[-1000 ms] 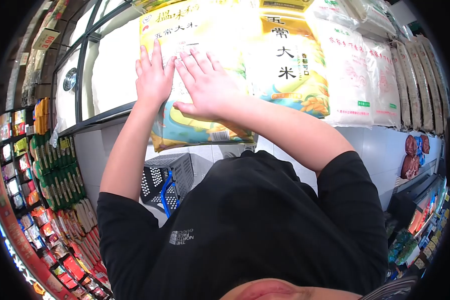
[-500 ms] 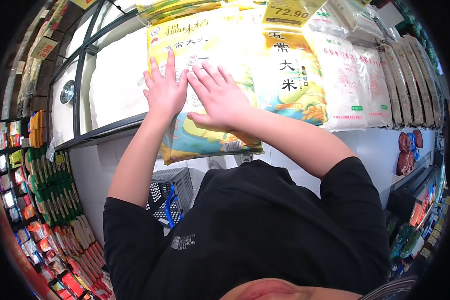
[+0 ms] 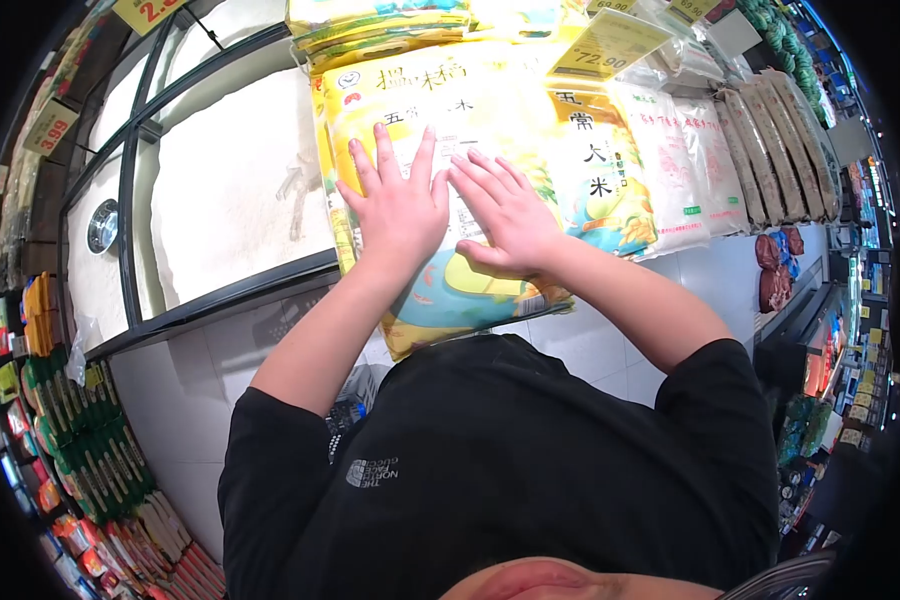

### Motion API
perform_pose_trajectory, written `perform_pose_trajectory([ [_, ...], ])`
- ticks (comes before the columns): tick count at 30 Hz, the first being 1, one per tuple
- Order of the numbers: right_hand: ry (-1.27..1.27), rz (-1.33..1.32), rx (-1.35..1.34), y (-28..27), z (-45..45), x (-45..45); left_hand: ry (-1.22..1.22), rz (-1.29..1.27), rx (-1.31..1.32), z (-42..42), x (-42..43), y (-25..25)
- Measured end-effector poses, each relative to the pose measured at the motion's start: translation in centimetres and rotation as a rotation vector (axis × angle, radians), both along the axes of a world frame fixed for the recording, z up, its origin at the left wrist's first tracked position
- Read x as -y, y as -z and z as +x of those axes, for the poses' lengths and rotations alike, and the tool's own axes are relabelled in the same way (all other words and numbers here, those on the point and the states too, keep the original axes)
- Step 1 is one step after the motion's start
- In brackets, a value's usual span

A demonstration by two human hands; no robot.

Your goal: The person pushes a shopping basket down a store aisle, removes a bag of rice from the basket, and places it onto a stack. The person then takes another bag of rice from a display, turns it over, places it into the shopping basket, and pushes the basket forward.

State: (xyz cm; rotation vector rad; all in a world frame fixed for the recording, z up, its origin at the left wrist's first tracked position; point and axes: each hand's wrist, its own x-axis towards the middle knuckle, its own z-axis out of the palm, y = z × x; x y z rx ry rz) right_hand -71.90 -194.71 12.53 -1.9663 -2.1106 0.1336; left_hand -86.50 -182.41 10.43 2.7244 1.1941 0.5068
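A yellow and teal bag of rice (image 3: 480, 285) lies flat in front of me, with its lower edge hanging past the display and close to my black shirt. My left hand (image 3: 402, 210) is laid palm down on the middle of the bag, fingers spread. Beside it my right hand (image 3: 510, 220) rests flat on the same bag, fingers stretched out and thumb apart. Both palms are hidden beneath the hands. Another yellow rice bag (image 3: 610, 190) is just to the right, and more yellow bags (image 3: 380, 30) are stacked behind.
On the left, a black-framed bin (image 3: 240, 190) holds loose white grain, with a metal bowl (image 3: 102, 227) in it. White bags (image 3: 670, 165) and upright packs (image 3: 780, 150) stand to the right. A yellow price sign (image 3: 610, 48) overhangs the bags. A grey basket (image 3: 355, 395) is mostly hidden below.
My view has shifted, so the bags and both hands sit lower and further right. The bag's lower edge now appears closer to my shirt. Both hands stay flat on it; the basket is more covered.
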Motion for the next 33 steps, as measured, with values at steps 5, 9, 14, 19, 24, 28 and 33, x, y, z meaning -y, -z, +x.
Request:
perform_pose_trajectory([
  [5, -0.004, 0.045, -0.021, 0.0, 0.0, -0.1, 0.011, -0.028, 0.070, -0.2, -0.2, 0.4],
  [9, -0.018, 0.117, -0.060, 0.7, 0.4, 0.0, 0.010, -0.079, 0.227, -0.4, -0.3, 0.6],
  [14, -0.031, 0.181, -0.066, 1.6, 0.5, 0.2, 0.162, -0.185, 0.541, -3.8, -0.8, 1.6],
  [19, -0.039, 0.264, -0.150, 2.4, 0.7, 0.6, 0.433, 0.045, 0.297, -10.7, 4.8, -0.3],
  [24, -0.050, 0.320, -0.237, 2.5, -0.9, 3.7, 0.429, -0.073, 0.169, -10.5, 10.4, -2.0],
  [28, -0.050, 0.072, -0.188, 0.8, -1.6, 6.7, 0.297, -0.014, 0.081, -8.5, 11.5, -2.6],
  [33, -0.095, -0.079, -0.150, 0.8, -0.2, 9.4, 0.200, 0.085, -0.014, -6.4, 12.6, -3.2],
])
